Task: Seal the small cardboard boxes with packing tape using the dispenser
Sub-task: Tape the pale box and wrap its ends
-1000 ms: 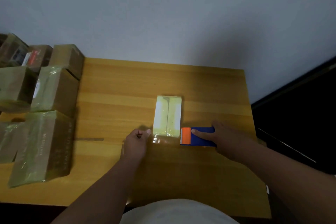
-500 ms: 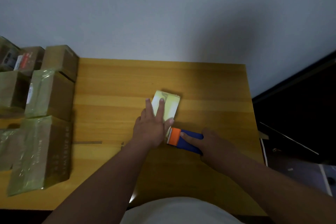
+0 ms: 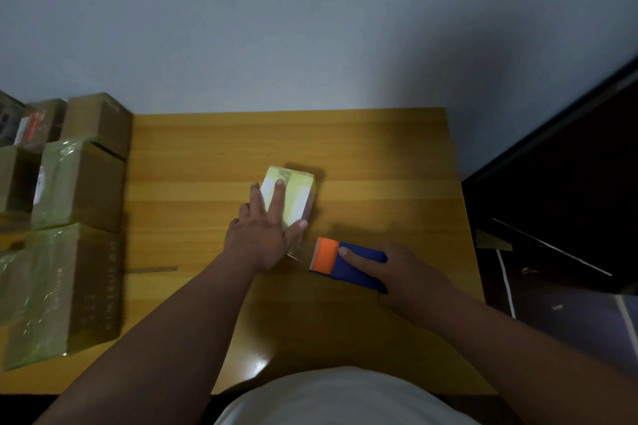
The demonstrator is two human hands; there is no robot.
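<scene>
fingers [image 3: 276, 198] flat on pale, tape-glossed box [image 3: 299, 195]

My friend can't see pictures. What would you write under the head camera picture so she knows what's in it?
A person's left hand presses flat on a small taped box on a wooden table, while the right hand holds a blue and orange tape dispenser beside it. More taped cardboard boxes are stacked at the table's left.
</scene>
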